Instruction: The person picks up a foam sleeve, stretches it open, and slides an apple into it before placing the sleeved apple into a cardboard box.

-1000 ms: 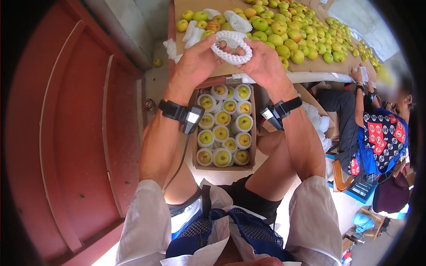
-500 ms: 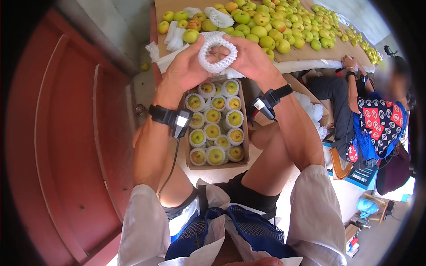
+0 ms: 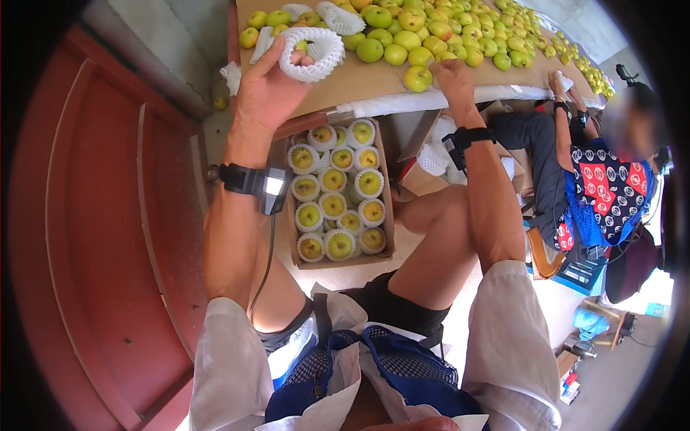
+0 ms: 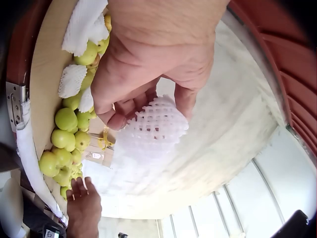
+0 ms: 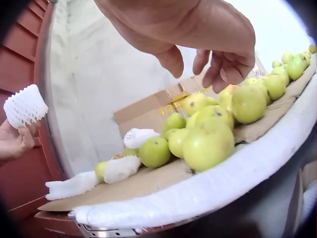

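Note:
My left hand (image 3: pixel 272 90) holds an opened white foam net sleeve (image 3: pixel 313 55) above the table's left part; the left wrist view shows thumb and fingers round the sleeve (image 4: pixel 157 126). My right hand (image 3: pixel 456 82) is over the table's front edge, beside a yellow-green apple (image 3: pixel 417 78). In the right wrist view that hand (image 5: pixel 198 39) hangs above the apples (image 5: pixel 208 144), fingers bent downward and apart, holding nothing. Many green apples (image 3: pixel 412 19) lie on the cardboard-covered table (image 3: pixel 345 90). Another foam sleeve (image 3: pixel 341 18) lies among them.
Below the table stands a carton (image 3: pixel 389 215) of apples in foam sleeves. Foam sleeves (image 3: pixel 433 159) fill a box at its right. A seated person (image 3: pixel 611 187) works at the far right, and a red door (image 3: pixel 108 215) is at the left.
My hands have parted. The left keeps the sleeve and has moved left; the right has let go of it and moved right to the apples.

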A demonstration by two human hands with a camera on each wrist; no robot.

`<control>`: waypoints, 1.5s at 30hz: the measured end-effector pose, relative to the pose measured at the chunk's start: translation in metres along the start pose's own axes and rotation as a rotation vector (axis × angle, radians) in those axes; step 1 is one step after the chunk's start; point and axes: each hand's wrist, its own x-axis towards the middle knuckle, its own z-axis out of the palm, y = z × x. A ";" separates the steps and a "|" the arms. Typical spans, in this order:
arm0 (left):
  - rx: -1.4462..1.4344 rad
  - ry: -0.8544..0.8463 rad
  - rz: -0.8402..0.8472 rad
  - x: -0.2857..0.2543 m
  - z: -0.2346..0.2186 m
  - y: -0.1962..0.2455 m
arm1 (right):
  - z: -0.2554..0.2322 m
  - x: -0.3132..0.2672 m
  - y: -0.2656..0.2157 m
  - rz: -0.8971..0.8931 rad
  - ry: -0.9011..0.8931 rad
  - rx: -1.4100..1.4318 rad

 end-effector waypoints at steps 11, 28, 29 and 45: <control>0.010 0.024 0.061 0.009 -0.001 0.001 | 0.043 -0.004 0.034 -0.136 -0.067 -0.172; 0.002 0.049 0.214 0.004 0.028 0.004 | -0.001 -0.023 -0.041 0.449 -0.831 1.246; 0.008 0.035 0.203 0.003 0.027 0.006 | 0.000 -0.024 -0.042 0.430 -0.846 1.221; 0.057 0.020 0.178 0.001 0.013 0.017 | 0.074 -0.065 -0.086 -0.332 -0.545 -0.190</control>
